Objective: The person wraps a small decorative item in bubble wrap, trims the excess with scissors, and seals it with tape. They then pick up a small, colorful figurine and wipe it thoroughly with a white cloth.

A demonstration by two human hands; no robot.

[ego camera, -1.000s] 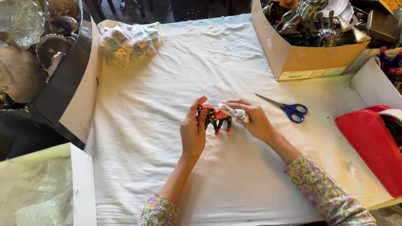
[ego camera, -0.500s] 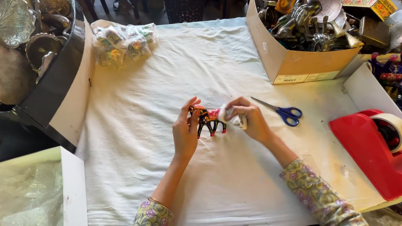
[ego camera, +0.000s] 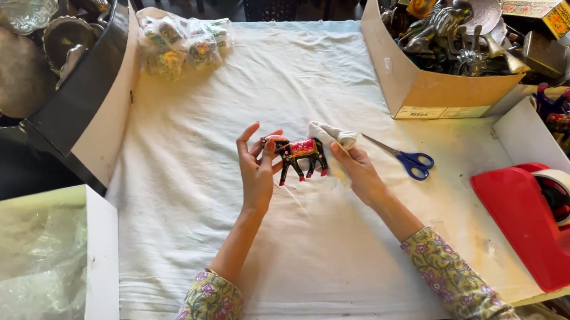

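Left hand [ego camera: 256, 171] gripping the head end of a small painted horse figurine [ego camera: 301, 155]. Right hand [ego camera: 359, 171] closed on a white cloth [ego camera: 330, 134] pressed to its rear. Blue-handled scissors [ego camera: 401, 157] just beside, on the table [ego camera: 222, 103].

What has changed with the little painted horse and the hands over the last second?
Little has changed. The left hand keeps hold of the painted horse figurine at its head end, and the right hand has kept the white cloth pressed at its rear. The horse now shows in fuller side view. The scissors, red tape dispenser and cardboard box stayed put.
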